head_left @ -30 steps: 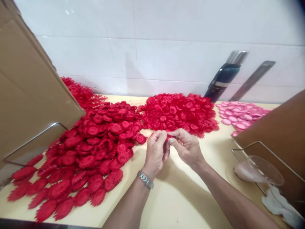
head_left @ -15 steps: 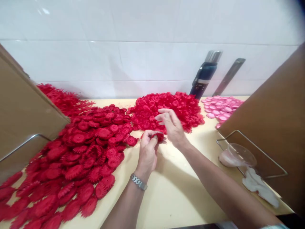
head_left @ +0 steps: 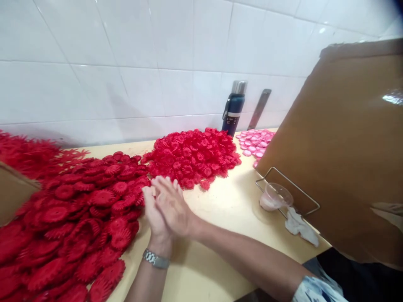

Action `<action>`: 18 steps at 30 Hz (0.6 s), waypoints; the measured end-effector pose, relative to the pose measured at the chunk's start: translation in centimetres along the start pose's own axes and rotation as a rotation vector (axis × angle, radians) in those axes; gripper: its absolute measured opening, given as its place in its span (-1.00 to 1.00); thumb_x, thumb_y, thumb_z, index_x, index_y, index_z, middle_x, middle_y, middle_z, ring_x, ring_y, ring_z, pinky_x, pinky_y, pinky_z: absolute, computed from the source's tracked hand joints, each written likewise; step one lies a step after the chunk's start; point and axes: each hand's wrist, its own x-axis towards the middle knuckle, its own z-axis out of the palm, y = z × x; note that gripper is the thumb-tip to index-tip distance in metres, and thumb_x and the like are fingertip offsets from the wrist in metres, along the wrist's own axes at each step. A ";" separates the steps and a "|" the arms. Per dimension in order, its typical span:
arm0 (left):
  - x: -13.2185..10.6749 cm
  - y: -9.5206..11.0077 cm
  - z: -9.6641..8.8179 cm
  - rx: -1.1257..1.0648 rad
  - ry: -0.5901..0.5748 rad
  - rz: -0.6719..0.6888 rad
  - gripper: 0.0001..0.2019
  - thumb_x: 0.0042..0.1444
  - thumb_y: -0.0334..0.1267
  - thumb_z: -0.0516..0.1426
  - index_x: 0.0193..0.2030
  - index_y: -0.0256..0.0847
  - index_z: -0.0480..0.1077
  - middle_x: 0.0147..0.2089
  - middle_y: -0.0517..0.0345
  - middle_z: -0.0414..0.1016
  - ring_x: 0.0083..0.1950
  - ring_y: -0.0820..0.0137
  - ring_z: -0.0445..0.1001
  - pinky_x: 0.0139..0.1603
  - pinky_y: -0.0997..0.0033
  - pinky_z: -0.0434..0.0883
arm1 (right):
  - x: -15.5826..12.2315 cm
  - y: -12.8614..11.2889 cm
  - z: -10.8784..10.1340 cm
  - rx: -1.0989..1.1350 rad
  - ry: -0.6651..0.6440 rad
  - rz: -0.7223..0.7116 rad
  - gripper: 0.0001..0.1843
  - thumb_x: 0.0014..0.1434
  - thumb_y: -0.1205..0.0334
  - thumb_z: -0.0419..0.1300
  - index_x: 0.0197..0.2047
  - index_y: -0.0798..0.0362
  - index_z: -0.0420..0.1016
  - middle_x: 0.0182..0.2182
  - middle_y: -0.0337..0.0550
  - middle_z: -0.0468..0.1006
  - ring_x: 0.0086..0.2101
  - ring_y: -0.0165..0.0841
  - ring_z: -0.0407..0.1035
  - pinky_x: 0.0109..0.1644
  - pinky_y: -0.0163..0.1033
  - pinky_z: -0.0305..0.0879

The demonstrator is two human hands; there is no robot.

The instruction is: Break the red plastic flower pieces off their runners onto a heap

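My left hand [head_left: 150, 213], with a metal watch [head_left: 155, 259] on the wrist, and my right hand [head_left: 173, 205] lie palm against palm with fingers stretched flat. They hover over the yellow tabletop [head_left: 220, 209], at the right edge of a big spread of red toothed discs [head_left: 94, 201]. Whether a piece lies between the palms is hidden. A heap of smaller red flower pieces [head_left: 193, 157] sits just beyond the fingertips.
Pink discs [head_left: 255, 140] lie at the back right by a blue flask [head_left: 234, 107] and a metal strip [head_left: 260, 108]. A large cardboard sheet [head_left: 340, 138] leans on a wire stand [head_left: 288, 188], beside a plastic cup [head_left: 275, 197] and a white cloth [head_left: 299, 226]. Cardboard [head_left: 12, 193] at left.
My right hand came back from the small-flower heap and now lies flat against my left hand. The red piece my left fingers pinched is out of sight. The view swung right.
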 end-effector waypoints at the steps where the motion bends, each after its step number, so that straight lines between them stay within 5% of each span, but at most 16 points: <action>1: -0.1 0.3 -0.1 -0.031 0.029 -0.045 -0.50 0.07 0.17 -0.08 -0.06 -0.08 0.40 0.14 0.11 0.36 0.26 0.31 0.16 0.23 0.24 0.14 | -0.5 -0.3 0.3 0.000 -0.003 -0.020 -0.46 0.30 0.02 -0.22 0.28 0.00 0.06 0.29 -0.12 -0.03 0.28 -0.28 -0.25 0.33 0.08 -0.44; 6: -0.7 0.6 0.1 -0.075 -0.018 -0.065 -0.47 0.03 0.21 -0.04 0.04 0.01 0.35 0.25 0.17 0.22 0.32 0.26 0.03 0.27 0.18 0.06 | -1.7 -1.5 0.5 -0.070 0.047 -0.089 -0.42 0.30 0.08 -0.18 0.33 0.02 -0.15 0.30 -0.12 -0.09 0.28 -0.25 -0.23 0.32 0.12 -0.37; 12: -0.2 0.6 -0.4 -0.087 -0.059 -0.072 -0.43 -0.04 0.26 -0.01 0.04 0.04 0.36 0.26 0.17 0.22 0.33 0.20 0.00 0.28 0.15 0.02 | -1.5 -2.1 1.2 -0.136 0.096 -0.005 -0.39 0.26 0.02 -0.10 0.31 0.06 -0.06 0.28 -0.10 -0.04 0.28 -0.14 -0.31 0.31 0.18 -0.38; 18: -0.2 -0.1 -0.2 -0.037 -0.161 -0.030 -0.47 0.05 0.19 -0.04 0.04 -0.04 0.37 0.19 0.09 0.31 0.29 0.26 0.11 0.25 0.19 0.11 | 1.7 -0.6 -0.4 -0.176 0.090 -0.013 -0.40 0.28 -0.08 -0.26 0.33 -0.08 -0.15 0.30 -0.17 -0.06 0.28 -0.23 -0.27 0.30 0.18 -0.47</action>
